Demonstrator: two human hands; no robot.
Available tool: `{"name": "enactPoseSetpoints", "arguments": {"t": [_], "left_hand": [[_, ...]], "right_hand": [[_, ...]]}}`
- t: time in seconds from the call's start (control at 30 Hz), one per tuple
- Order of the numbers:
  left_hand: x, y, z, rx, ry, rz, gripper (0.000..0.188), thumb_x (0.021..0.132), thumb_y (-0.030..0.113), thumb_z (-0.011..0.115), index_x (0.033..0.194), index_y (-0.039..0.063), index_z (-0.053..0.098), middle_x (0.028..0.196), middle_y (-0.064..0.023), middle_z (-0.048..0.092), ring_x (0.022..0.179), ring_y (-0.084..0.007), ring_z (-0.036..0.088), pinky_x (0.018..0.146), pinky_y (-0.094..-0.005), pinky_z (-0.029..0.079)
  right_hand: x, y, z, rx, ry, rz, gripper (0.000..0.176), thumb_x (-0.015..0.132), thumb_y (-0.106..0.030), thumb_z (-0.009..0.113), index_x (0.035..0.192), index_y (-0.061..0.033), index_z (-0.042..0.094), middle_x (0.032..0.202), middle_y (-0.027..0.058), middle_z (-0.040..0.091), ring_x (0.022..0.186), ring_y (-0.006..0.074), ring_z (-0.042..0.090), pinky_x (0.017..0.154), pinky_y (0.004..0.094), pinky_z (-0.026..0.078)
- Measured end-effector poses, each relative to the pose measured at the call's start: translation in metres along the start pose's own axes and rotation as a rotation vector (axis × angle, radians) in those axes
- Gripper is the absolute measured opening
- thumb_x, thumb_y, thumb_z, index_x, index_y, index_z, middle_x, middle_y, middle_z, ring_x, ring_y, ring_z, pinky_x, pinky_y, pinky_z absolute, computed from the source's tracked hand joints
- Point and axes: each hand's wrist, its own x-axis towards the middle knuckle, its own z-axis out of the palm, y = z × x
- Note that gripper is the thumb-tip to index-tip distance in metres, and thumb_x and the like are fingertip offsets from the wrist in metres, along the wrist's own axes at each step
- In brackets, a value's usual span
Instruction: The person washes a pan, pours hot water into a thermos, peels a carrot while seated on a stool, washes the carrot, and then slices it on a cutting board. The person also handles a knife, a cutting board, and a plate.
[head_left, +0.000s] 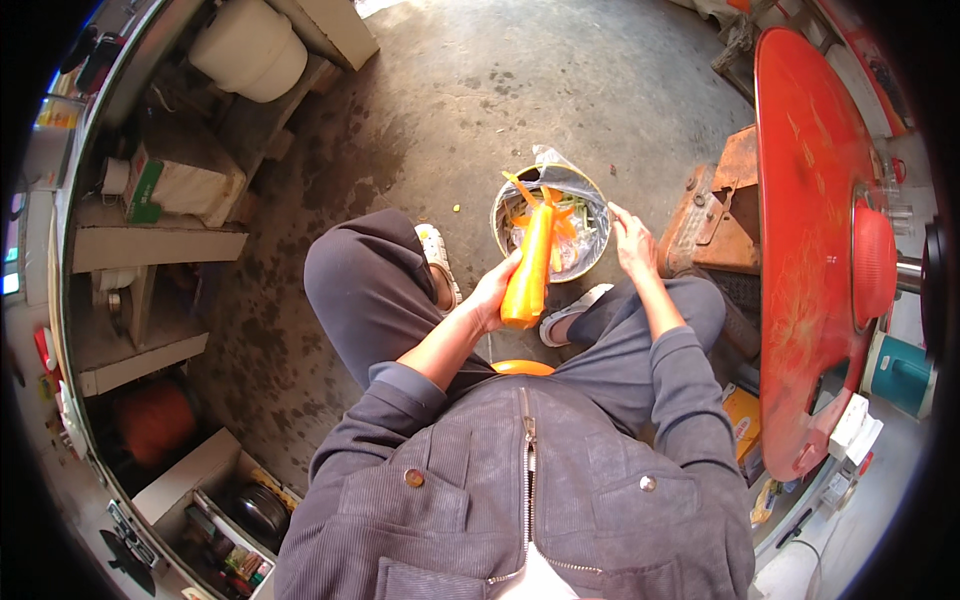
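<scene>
My left hand (495, 294) grips a large orange carrot (527, 266), its thick end towards me. Its narrow end points away over a round waste bin (602, 251) on the floor between my feet. Strips of orange peel (562, 225) hang beside the carrot. A clear plastic bag (583, 182) lines the bin, and green and orange vegetable scraps (576, 208) lie inside. Just right of the bin's rim is my right hand (636, 244), with the index finger stretched towards the rim. Whether its fingers hold some small thing is not visible.
Open shelves (157, 247) line the left side, with a white tub (251, 52) and a box (187, 176). A large red round panel (806, 255) stands upright at the right, near a rusty metal piece (724, 217). The concrete floor (450, 97) shows dark damp spots.
</scene>
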Motion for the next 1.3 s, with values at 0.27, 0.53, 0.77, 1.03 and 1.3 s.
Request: {"name": "enactPoseSetpoints", "arguments": {"t": [0.27,0.53,0.77,1.03,1.3], "left_hand": [[0.001,0.010,0.011,0.072,0.116,0.103,0.055,0.097,0.050,0.046,0.128,0.005,0.050,0.108,-0.0129,0.065,0.093,-0.0240,0.066,0.082,-0.0409,0.055],[0.006,0.014,-0.004,0.077,0.245,0.222,0.053,0.095,0.054,0.049,0.120,0.007,0.053,0.094,-0.0138,0.066,0.081,-0.0243,0.067,0.072,-0.0361,0.057],[0.002,0.022,-0.003,-0.160,0.141,0.158,0.057,0.097,0.055,0.040,0.118,0.004,0.056,0.097,-0.0151,0.066,0.084,-0.0286,0.067,0.074,-0.0401,0.057],[0.012,0.016,-0.018,-0.190,-0.129,0.128,0.053,0.101,0.045,0.039,0.124,0.000,0.053,0.106,-0.0185,0.065,0.090,-0.0295,0.067,0.081,-0.0434,0.057],[-0.015,0.019,0.022,-0.089,0.069,0.093,0.052,0.100,0.048,0.038,0.122,0.004,0.055,0.106,-0.0137,0.065,0.093,-0.0272,0.067,0.074,-0.0422,0.057]], "right_hand": [[-0.029,-0.111,0.022,0.736,-0.303,0.283,0.049,0.077,-0.016,0.078,0.117,-0.0017,0.054,0.087,0.0058,0.066,0.078,0.0126,0.064,0.071,0.0290,0.052],[0.003,-0.063,0.033,0.194,-0.182,0.153,0.046,0.080,-0.024,0.077,0.114,0.0003,0.059,0.091,0.0129,0.068,0.086,0.0210,0.067,0.076,0.0328,0.052],[-0.030,-0.126,-0.029,0.209,-0.148,-0.348,0.030,0.089,-0.014,0.055,0.115,-0.0189,0.068,0.093,0.0075,0.063,0.083,0.0271,0.062,0.075,0.0381,0.050],[-0.054,-0.133,-0.046,0.026,-0.224,-0.759,0.046,0.077,-0.006,0.058,0.116,-0.0265,0.069,0.088,0.0015,0.061,0.082,0.0220,0.059,0.075,0.0349,0.049],[-0.038,-0.117,-0.039,0.062,-0.215,-0.631,0.044,0.078,-0.002,0.054,0.115,-0.0209,0.068,0.083,0.0038,0.062,0.082,0.0252,0.060,0.077,0.0362,0.048]]}}
